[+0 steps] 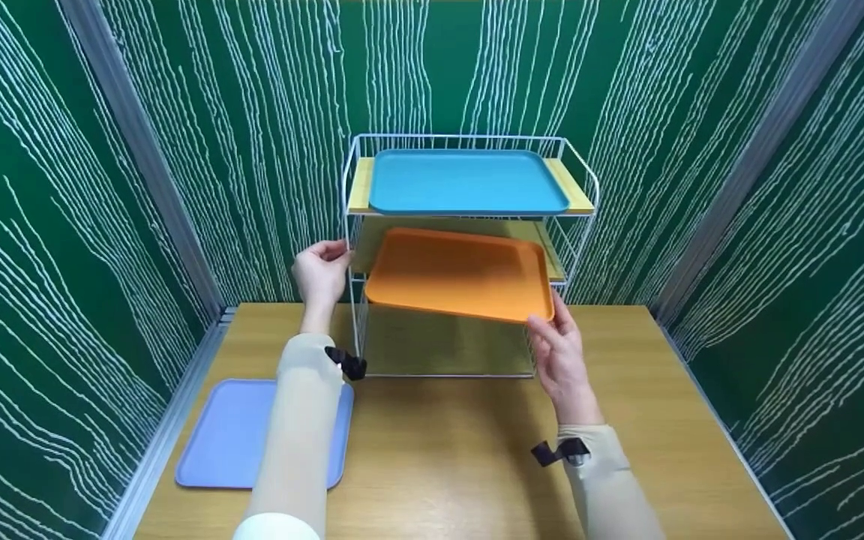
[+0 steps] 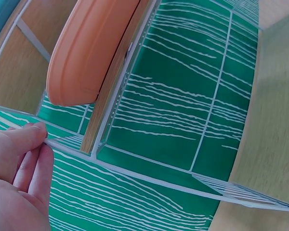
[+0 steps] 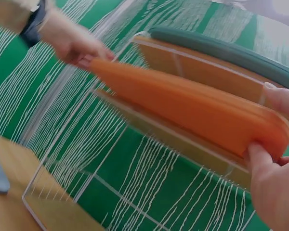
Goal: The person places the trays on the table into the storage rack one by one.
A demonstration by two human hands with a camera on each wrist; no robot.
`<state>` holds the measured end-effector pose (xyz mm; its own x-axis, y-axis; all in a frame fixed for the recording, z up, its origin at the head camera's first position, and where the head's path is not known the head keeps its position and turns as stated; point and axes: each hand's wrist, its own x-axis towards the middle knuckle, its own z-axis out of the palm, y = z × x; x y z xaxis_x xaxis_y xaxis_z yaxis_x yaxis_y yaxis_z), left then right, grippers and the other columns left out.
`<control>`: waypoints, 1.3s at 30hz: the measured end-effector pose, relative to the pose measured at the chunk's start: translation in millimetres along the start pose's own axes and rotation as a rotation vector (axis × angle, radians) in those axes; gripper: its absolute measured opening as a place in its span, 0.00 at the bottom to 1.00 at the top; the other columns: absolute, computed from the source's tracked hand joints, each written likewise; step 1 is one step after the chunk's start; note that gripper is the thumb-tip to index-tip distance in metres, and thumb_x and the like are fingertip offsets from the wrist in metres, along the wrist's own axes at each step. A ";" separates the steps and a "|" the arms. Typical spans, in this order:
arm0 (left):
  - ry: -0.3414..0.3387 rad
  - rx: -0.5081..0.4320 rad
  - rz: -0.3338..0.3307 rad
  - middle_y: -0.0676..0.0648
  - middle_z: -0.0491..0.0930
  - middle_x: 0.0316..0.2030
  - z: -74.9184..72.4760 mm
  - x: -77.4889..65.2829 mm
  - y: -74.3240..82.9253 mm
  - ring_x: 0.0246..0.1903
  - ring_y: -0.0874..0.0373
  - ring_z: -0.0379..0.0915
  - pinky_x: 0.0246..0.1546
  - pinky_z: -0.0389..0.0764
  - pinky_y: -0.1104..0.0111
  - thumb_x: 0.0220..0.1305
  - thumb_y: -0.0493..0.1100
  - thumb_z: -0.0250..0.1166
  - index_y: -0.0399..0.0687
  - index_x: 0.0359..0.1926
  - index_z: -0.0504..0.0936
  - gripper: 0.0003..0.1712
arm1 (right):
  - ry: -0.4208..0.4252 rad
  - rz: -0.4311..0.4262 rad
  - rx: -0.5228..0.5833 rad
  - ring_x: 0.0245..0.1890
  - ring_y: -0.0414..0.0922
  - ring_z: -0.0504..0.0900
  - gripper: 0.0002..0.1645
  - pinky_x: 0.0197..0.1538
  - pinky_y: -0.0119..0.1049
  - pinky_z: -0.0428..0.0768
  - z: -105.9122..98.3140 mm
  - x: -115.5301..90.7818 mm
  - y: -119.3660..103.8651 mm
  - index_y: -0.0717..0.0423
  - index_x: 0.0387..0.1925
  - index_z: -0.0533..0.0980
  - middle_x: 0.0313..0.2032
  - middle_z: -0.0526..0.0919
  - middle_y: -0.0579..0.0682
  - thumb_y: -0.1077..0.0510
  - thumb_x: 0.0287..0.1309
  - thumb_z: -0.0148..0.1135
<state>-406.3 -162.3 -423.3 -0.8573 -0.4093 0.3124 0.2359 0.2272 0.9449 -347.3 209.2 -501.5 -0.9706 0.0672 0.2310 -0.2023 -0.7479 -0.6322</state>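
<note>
OK, hands are well apart, each on its own thing. Left hand (image 1: 322, 274) pinches the left front upright of the white wire rack (image 1: 359, 187), thumb and fingertips on the wire; left wrist view agrees. Right hand (image 1: 561, 356) grips the near right corner of the orange tray (image 1: 462, 274), thumb over the rim, fingers under.

Orange tray sits between the two hands, ahead of and to the left of the right one, to the right of the left one. It's at the rack's middle shelf (image 1: 370, 238), part of it out past the front edge. Tray is skewed: in the head view the end at the right hand stands lower and nearer than the end at the left hand. Right wrist view has a gap between tray and shelf near the right hand; can't tell if the far end touches the wood.

Above and beyond both hands: blue tray (image 1: 469, 181), flat on the rack's top shelf. Below hand level, between them: bottom shelf (image 1: 447, 345). Nearer than the left hand, under its forearm: lavender tray (image 1: 226, 439), on the wooden table (image 1: 439, 465), partly hidden by the left sleeve (image 1: 297, 442). Each wrist has a black strap (image 1: 561, 451). Beyond both hands: green wall (image 1: 447, 75) with white squiggly lines.
</note>
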 end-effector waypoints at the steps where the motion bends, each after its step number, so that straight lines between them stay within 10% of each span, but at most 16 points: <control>1: 0.001 -0.006 0.003 0.40 0.90 0.49 -0.1 0.4 0.2 0.47 0.52 0.86 0.53 0.87 0.60 0.70 0.35 0.74 0.42 0.48 0.91 0.08 | -0.003 -0.017 -0.031 0.67 0.48 0.76 0.48 0.68 0.35 0.77 0.6 -0.2 3.2 0.63 0.84 0.50 0.77 0.62 0.61 0.82 0.68 0.52; 20: 0.019 -0.002 0.022 0.42 0.90 0.46 2.2 2.1 0.6 0.46 0.53 0.86 0.52 0.86 0.62 0.68 0.32 0.74 0.41 0.46 0.91 0.08 | 0.143 -0.313 -0.436 0.74 0.57 0.70 0.65 0.67 0.35 0.78 20.0 7.5 35.9 0.60 0.86 0.45 0.81 0.59 0.60 0.80 0.57 0.71; 27: 0.013 -0.016 0.029 0.41 0.90 0.45 2.2 -1.1 1.3 0.46 0.51 0.86 0.52 0.86 0.60 0.69 0.32 0.73 0.39 0.47 0.92 0.08 | 0.111 -0.808 -1.089 0.79 0.65 0.60 0.54 0.80 0.53 0.60 10.9 0.5 43.8 0.68 0.76 0.67 0.77 0.64 0.68 0.66 0.50 0.85; 32: 0.018 -0.016 0.028 0.40 0.90 0.46 1.2 -0.8 1.1 0.46 0.50 0.87 0.51 0.87 0.60 0.69 0.31 0.72 0.39 0.47 0.91 0.08 | -0.101 -1.154 -1.372 0.74 0.73 0.65 0.34 0.77 0.66 0.62 19.9 1.9 42.3 0.62 0.59 0.84 0.68 0.80 0.62 0.63 0.50 0.86; 39: 0.012 -0.028 0.032 0.41 0.90 0.46 1.8 -0.7 1.8 0.47 0.52 0.86 0.52 0.87 0.62 0.69 0.32 0.73 0.40 0.47 0.91 0.08 | -0.347 -1.172 -1.534 0.63 0.63 0.83 0.21 0.59 0.58 0.84 41.5 6.8 41.2 0.56 0.52 0.90 0.55 0.90 0.53 0.61 0.55 0.84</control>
<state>-406.1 -160.0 -422.1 -0.8437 -0.4126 0.3436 0.2762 0.2152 0.9367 -356.8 151.5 -495.3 -0.2716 -0.2325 0.9339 -0.7285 0.6838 -0.0417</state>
